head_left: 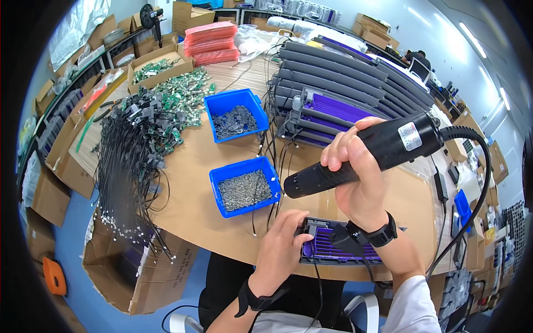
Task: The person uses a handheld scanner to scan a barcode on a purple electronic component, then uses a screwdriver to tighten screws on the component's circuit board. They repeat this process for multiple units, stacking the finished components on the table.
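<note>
My right hand (362,176) is wrapped around a black electric screwdriver (397,145), its cable running off to the right. The tool tilts down to the left, with its tip beside the right rim of a blue bin (223,207) of small screws. At the table's near edge lies a dark panel with a purple slatted grille (328,245). My left hand (279,248) grips its left end, thumb and fingers closed on the frame. A black piece near my right wrist covers part of the grille.
Behind the screw bin stands another blue bin (232,98) holding grey rings. Cabled circuit boards (139,125) pile up at left. Stacked grey and purple panels (333,77) fill the back right. Pink packs (211,41) sit at the back. Loose black cables cross the table's middle.
</note>
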Available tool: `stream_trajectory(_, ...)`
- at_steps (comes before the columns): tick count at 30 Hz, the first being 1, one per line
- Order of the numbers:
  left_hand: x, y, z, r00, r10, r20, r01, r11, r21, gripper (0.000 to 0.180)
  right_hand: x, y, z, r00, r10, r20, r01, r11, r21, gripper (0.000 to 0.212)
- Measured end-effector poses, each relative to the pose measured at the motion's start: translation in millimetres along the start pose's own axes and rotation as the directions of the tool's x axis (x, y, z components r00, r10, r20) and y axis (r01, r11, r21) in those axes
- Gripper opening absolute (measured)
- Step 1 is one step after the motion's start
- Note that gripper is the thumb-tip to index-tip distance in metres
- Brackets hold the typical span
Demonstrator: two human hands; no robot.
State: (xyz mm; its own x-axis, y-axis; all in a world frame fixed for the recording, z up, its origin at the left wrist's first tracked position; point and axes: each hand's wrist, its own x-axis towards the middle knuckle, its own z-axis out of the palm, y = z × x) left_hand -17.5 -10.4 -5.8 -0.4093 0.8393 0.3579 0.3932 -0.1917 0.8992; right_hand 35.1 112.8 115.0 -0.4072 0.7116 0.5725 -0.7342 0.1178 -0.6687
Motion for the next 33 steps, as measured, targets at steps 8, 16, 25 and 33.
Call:
stream_trajectory(8,-1.8,-1.7,4.2,0.993,-0.044,-0.112,0.047,0.999,0.020,0.078,0.9,9.9,-1.8,1.000,-0.013,-0.026,0.012,0.999,-0.043,0.033)
stream_trajectory(16,2.2,3.3,1.2,0.990,-0.052,-0.133,0.056,0.998,0.024,0.097,2.6,7.6,-1.6,0.999,-0.028,-0.035,0.027,0.999,-0.035,0.032)
stream_trajectory(25,2.6,1.9,1.9,0.989,-0.075,-0.128,0.075,0.997,0.001,0.102,3.0,6.9,-0.4,0.999,-0.036,-0.021,0.036,0.999,-0.013,0.032)
stream_trajectory(33,4.0,3.1,1.1,0.994,-0.011,-0.108,0.009,1.000,-0.017,0.096,2.3,3.4,-1.2,1.000,-0.027,-0.010,0.026,0.999,-0.019,0.032)
